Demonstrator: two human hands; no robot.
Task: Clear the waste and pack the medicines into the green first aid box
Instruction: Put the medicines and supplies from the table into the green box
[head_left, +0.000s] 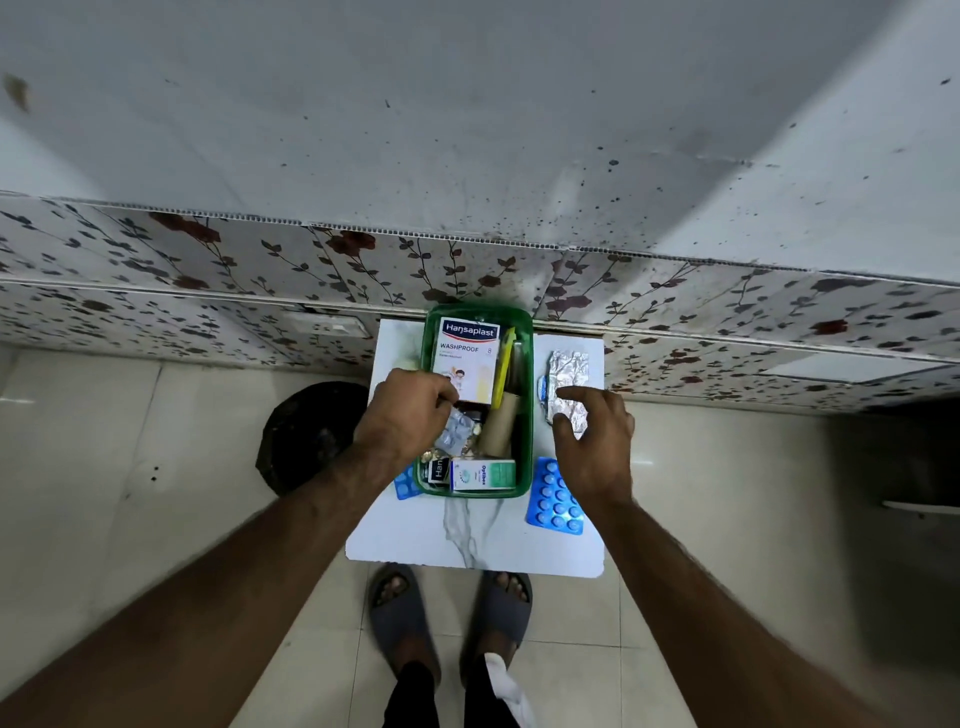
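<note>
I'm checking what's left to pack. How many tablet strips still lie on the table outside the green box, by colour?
Blue strips: 2, one right of the green box, one at its left corner
Silver foil strips: 1, under the right hand
Total: 3

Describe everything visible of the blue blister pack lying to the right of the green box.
The blue blister pack is a glossy blue strip with rows of round, pale blue tablets. It lies flat, slightly tilted, on the white marbled tabletop, just right of the green box. The right hand hovers above its far end, hiding it.
</note>
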